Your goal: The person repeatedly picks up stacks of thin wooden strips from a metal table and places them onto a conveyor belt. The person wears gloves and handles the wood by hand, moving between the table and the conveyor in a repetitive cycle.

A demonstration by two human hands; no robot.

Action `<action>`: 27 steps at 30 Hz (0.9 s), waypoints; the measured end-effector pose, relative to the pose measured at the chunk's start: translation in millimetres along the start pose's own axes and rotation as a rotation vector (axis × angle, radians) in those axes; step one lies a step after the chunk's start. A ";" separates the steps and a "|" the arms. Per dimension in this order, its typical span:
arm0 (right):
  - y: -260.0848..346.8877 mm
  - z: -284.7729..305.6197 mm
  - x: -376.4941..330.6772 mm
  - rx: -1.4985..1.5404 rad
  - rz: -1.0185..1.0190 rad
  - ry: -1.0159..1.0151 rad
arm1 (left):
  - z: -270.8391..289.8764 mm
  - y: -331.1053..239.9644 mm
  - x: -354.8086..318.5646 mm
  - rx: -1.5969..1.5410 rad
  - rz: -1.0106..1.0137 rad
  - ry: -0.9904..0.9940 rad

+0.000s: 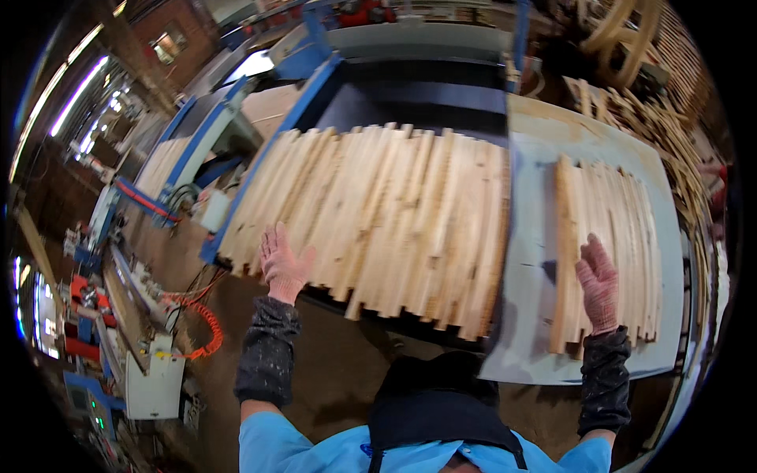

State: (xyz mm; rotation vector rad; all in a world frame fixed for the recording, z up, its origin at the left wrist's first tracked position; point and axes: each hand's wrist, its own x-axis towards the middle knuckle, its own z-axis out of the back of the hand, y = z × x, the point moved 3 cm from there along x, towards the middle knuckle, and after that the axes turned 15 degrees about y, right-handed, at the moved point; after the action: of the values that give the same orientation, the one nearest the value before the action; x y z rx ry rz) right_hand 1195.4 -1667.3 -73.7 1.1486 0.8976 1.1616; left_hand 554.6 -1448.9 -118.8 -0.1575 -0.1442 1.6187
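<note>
A wide row of pale wooden strips (394, 221) lies side by side on the dark bed of a blue-framed machine in front of me. My left hand (282, 262), in a pinkish knit glove, is spread flat at the near left end of that row; whether it touches the wood I cannot tell. To the right, a smaller batch of wooden strips (619, 244) lies on a light blue-grey board (524, 307). Over this batch is my right hand (599, 284), also gloved, with fingers stretched out and nothing gripped.
The machine's blue side rail (272, 162) runs along the row's left. A coiled orange hose (209, 331) and a white cabinet (155, 386) stand at left. Loose wood strips (662, 130) are heaped at far right, below thick beige ducts (631, 39).
</note>
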 end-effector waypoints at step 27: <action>-79.6 -229.6 48.4 -0.144 -0.030 -0.137 | 92.0 298.3 53.9 -0.794 -0.127 0.036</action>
State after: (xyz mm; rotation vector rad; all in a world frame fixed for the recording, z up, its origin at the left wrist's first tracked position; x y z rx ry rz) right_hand 1002.6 -1574.1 -198.5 1.0807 0.7126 1.0911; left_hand 241.9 -1410.7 -85.6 -0.7678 -0.7518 1.3556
